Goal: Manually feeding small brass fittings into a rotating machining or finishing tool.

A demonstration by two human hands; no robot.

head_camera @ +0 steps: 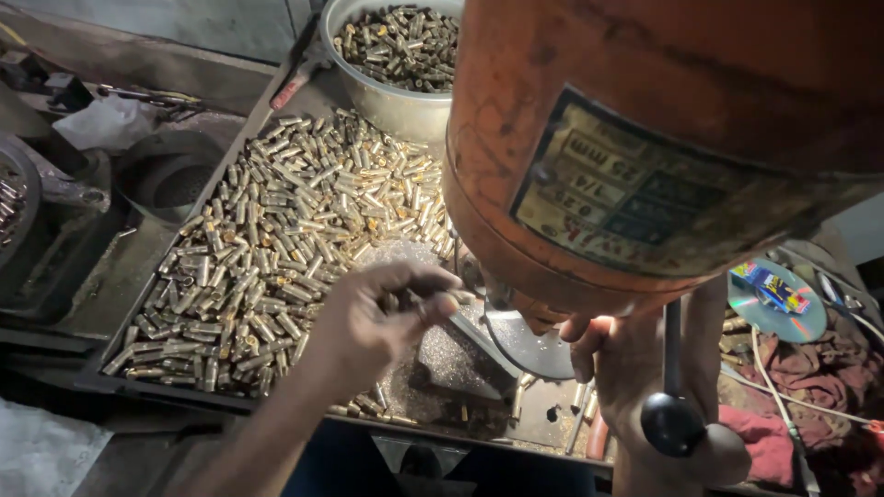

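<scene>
Orange machine housing (663,138) fills the upper right and hides most of the right hand (612,354), so I cannot tell its grip. Below lie a tray (110,304) heaped with brass pieces (276,230) and a steel bowl (396,101). The left hand (378,317) pinches one small brass piece (405,299) between closed fingertips, just beside the round machine table (529,345).
</scene>
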